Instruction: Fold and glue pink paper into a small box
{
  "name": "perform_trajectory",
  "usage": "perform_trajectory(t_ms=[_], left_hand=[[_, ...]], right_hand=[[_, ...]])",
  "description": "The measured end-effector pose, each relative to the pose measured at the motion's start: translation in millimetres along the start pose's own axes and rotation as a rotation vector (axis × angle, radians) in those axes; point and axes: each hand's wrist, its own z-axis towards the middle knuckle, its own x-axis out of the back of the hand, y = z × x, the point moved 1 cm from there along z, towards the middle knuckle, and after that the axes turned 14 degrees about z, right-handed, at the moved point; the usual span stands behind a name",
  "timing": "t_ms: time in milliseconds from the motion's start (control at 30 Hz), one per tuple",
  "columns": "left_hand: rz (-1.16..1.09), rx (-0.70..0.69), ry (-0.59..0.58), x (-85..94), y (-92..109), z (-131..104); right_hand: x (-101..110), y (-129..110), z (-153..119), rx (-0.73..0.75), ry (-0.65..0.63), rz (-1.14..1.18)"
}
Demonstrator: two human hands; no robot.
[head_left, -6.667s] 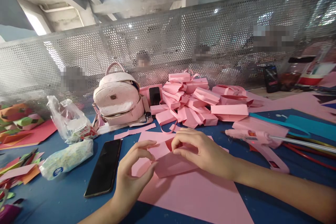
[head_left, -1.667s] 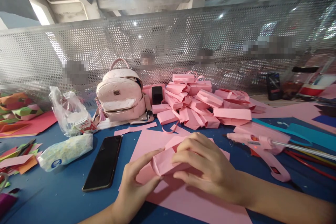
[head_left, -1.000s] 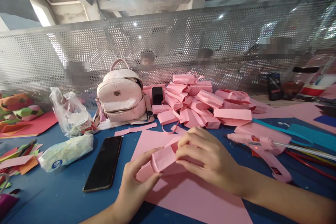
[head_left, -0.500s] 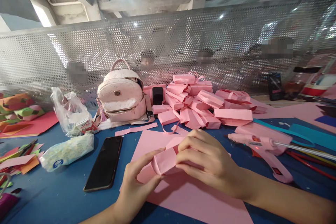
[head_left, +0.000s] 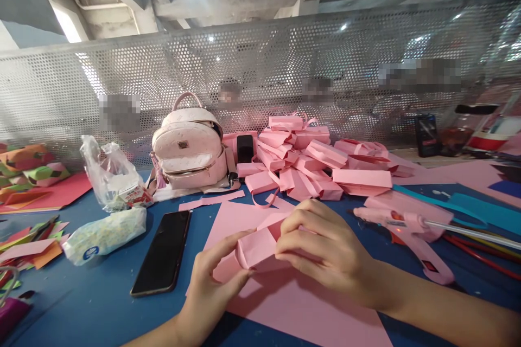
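Note:
A small folded pink paper box (head_left: 257, 248) is held above a large pink sheet (head_left: 325, 312) on the blue table. My left hand (head_left: 214, 276) grips its left end between thumb and fingers. On its right side, my right hand (head_left: 321, 246) has its fingers bent round the paper; the fingertips are partly hidden behind it. Beyond my hands lies a pile of folded pink paper boxes (head_left: 301, 160), some with strip handles. The pink glue gun (head_left: 407, 227) lies right of my right hand, a small orange light on its body.
Left of the sheet are a black phone (head_left: 161, 252), a tissue pack (head_left: 106, 236) and a clear plastic bag (head_left: 103, 171). A pale backpack (head_left: 189, 146) stands behind, before a perforated metal screen (head_left: 260, 54). Blue paper (head_left: 488, 211) lies at the right.
My right hand has shifted very slightly right along the box. My left hand keeps its hold, and the things on the table have not moved.

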Motion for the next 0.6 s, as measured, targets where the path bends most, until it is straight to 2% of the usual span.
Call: perform_trajectory(t_ms=[600], left_hand=[[-0.01, -0.017, 0.012, 0.7, 2.2, 0.1]], right_hand=[[-4.7, -0.4, -1.1, 0.01, -0.028, -0.062]])
